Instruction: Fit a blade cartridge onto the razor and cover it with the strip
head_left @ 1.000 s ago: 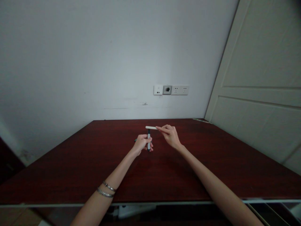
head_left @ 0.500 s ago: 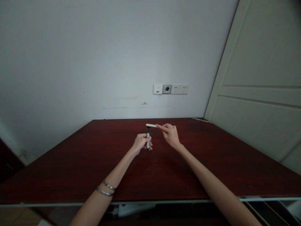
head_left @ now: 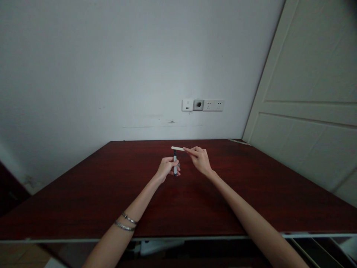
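My left hand (head_left: 166, 168) is closed round a slim tool (head_left: 175, 165) with a light grey handle, a dark bottom end and a dark neck at the top. It stands nearly upright and looks like a razor, but is too small to be sure. My right hand (head_left: 201, 160) pinches a flat white stick (head_left: 177, 148) with a rounded end, pointing left. The stick lies across the tool's dark top, level with it; whether they touch I cannot tell, and the stick hides part of the tool's head. Both hands are above the dark red tabletop (head_left: 134, 190).
Behind the table rises a pale wall (head_left: 145, 74) with a row of sockets and switches (head_left: 213, 105). A cream panelled door (head_left: 306, 89) stands along the right side. Below the table's front edge (head_left: 195, 237) is an open space with a white object (head_left: 158, 247) in it.
The white stick and my right hand have shifted slightly left across the tool's top. My left hand has barely moved, and both hands keep their hold.
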Demonstrator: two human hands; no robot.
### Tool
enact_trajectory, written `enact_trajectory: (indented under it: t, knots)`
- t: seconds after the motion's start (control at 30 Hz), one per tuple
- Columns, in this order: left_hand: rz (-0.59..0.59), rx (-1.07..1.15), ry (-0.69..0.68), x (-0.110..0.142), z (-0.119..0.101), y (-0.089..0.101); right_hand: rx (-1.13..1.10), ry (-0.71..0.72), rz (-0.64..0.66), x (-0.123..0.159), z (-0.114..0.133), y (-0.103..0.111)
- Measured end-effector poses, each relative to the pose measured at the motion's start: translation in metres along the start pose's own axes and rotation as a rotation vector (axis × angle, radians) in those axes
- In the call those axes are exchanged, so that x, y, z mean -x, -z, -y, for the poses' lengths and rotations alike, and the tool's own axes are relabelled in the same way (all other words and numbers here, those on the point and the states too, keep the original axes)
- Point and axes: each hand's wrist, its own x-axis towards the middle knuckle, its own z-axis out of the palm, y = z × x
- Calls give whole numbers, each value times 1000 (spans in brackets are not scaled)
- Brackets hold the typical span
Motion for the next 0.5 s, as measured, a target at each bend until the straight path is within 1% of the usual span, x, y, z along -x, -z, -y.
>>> enact_trajectory:
  t: [0.17,0.5]
  knots:
    - [-13,-1,-21,0,0,-1,31,-21,5,0,0,-1]
    - [-25,1,-15,0,1,1,6,-42,14,0,0,-4]
